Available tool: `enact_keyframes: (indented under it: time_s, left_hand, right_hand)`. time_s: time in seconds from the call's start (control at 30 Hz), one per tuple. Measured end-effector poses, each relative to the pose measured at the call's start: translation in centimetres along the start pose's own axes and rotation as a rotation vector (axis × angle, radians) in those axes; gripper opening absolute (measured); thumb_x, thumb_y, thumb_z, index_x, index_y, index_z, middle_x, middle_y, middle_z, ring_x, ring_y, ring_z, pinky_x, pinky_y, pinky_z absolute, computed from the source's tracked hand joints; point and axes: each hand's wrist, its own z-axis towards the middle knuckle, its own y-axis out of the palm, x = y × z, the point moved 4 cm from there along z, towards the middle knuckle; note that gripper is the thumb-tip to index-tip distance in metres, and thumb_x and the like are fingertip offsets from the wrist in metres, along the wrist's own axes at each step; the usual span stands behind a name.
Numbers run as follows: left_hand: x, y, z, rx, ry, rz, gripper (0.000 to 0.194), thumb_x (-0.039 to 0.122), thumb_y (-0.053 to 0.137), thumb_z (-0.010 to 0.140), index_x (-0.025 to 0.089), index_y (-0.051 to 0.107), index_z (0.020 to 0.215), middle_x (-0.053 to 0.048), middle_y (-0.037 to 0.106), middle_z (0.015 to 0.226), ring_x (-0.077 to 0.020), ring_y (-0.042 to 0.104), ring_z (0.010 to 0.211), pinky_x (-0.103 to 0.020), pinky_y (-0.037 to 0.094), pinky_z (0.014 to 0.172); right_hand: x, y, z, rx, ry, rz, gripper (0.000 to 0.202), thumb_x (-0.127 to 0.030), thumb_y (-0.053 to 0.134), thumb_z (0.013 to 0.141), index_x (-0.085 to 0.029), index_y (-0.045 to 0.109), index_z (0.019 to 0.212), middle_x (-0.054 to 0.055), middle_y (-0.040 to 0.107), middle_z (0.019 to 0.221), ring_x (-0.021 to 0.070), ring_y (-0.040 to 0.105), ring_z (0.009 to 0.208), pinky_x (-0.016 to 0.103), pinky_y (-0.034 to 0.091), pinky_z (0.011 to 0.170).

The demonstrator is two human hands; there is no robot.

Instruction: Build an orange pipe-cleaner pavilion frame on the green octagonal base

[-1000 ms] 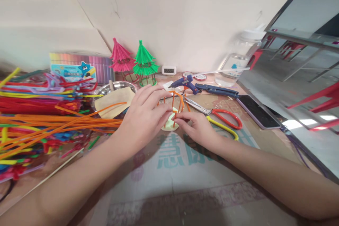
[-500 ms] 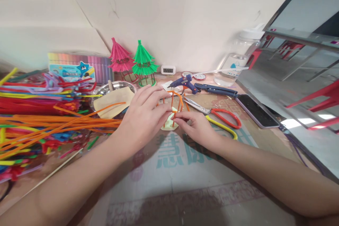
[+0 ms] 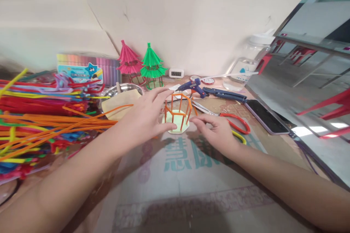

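Note:
A small open frame of orange pipe-cleaner pieces (image 3: 178,115), with upright posts and a top ring, stands on a pale green many-sided base (image 3: 177,128). My left hand (image 3: 149,114) is spread around its left side, thumb by the base's front edge and fingers reaching toward the top ring. I cannot tell whether the thumb presses on the base. To the right of the base, my right hand (image 3: 214,131) has its fingers curled together, tips close to the rim. Whatever they may hold is hidden.
Behind lie a blue glue gun (image 3: 193,86), scissors (image 3: 236,122), blue pliers-like tool (image 3: 225,94) and phone (image 3: 266,116). Pink (image 3: 129,58) and green (image 3: 153,63) pipe-cleaner towers stand by the wall. Orange pipe cleaners (image 3: 68,125) and a metal bowl (image 3: 128,88) are left; a bottle (image 3: 243,63) is right.
My right hand has drawn back to the right from the orange frame. My left hand has opened wider and shifted left, so more of the frame and base shows.

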Motion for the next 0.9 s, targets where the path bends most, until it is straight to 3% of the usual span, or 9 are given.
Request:
enact_keyframes:
  time_s: [0.07, 0.13, 0.23, 0.33, 0.5, 0.7, 0.9]
  left_hand:
    - [-0.8, 0.3, 0.0, -0.058, -0.051, -0.063, 0.08, 0.045, 0.075, 0.082, 0.019, 0.039, 0.147, -0.016, 0.049, 0.147, -0.0319, 0.051, 0.135, -0.047, 0.046, 0.108]
    - [-1.4, 0.5, 0.0, -0.079, -0.06, -0.13, 0.074, 0.043, 0.074, 0.084, 0.021, 0.041, 0.146, -0.015, 0.05, 0.145, -0.0303, 0.05, 0.135, -0.046, 0.046, 0.107]
    - [-1.5, 0.1, 0.1, -0.078, -0.003, -0.202, 0.057, 0.038, 0.071, 0.087, 0.024, 0.05, 0.138, -0.013, 0.049, 0.145, -0.0273, 0.049, 0.136, -0.043, 0.045, 0.108]
    - [-1.5, -0.3, 0.3, -0.07, 0.027, -0.228, 0.042, 0.031, 0.068, 0.089, 0.025, 0.059, 0.129, -0.011, 0.048, 0.144, -0.0253, 0.049, 0.136, -0.042, 0.044, 0.11]
    - [-1.1, -0.1, 0.5, -0.026, 0.067, -0.249, 0.024, 0.028, 0.069, 0.088, 0.021, 0.068, 0.111, -0.011, 0.055, 0.136, -0.0274, 0.047, 0.138, -0.047, 0.043, 0.111]
    - [-0.9, 1.1, 0.7, 0.021, 0.088, -0.271, 0.023, 0.027, 0.073, 0.085, 0.022, 0.07, 0.106, -0.012, 0.059, 0.134, -0.0299, 0.049, 0.137, -0.054, 0.043, 0.111]
    - [-1.0, 1.6, 0.7, 0.037, 0.058, -0.309, 0.017, 0.025, 0.073, 0.084, 0.02, 0.071, 0.101, -0.012, 0.057, 0.135, -0.0287, 0.05, 0.135, -0.052, 0.042, 0.111]
  right_hand:
    - [-1.0, -1.5, 0.5, 0.091, -0.073, -0.047, 0.019, -0.03, 0.059, 0.094, -0.022, 0.074, 0.086, 0.003, 0.076, 0.078, 0.0173, 0.067, 0.069, 0.03, 0.052, 0.066]
    - [-2.7, -2.6, 1.5, 0.097, -0.174, -0.103, 0.016, -0.028, 0.06, 0.094, -0.022, 0.073, 0.088, 0.003, 0.074, 0.082, 0.0178, 0.066, 0.075, 0.031, 0.051, 0.072]
    - [-5.6, -3.1, 3.6, -0.018, -0.331, -0.213, 0.013, -0.024, 0.061, 0.094, -0.021, 0.074, 0.091, 0.004, 0.071, 0.087, 0.0204, 0.065, 0.086, 0.036, 0.048, 0.082]
    - [-7.3, -2.5, 4.9, -0.14, -0.373, -0.347, 0.014, -0.026, 0.063, 0.094, -0.02, 0.074, 0.089, 0.005, 0.069, 0.086, 0.0229, 0.063, 0.089, 0.037, 0.046, 0.08]
    - [-7.1, -0.7, 5.1, -0.227, -0.335, -0.423, 0.015, -0.025, 0.062, 0.095, -0.02, 0.075, 0.091, 0.008, 0.069, 0.094, 0.0249, 0.062, 0.096, 0.038, 0.046, 0.084]
    - [-6.1, 0.0, 4.8, -0.24, -0.336, -0.415, 0.016, -0.024, 0.062, 0.094, -0.019, 0.077, 0.097, 0.01, 0.068, 0.103, 0.0255, 0.062, 0.101, 0.04, 0.045, 0.09]
    - [-6.3, 0.3, 4.8, -0.263, -0.3, -0.423, 0.013, -0.021, 0.064, 0.092, -0.018, 0.076, 0.095, 0.009, 0.067, 0.098, 0.0256, 0.061, 0.101, 0.039, 0.045, 0.089]
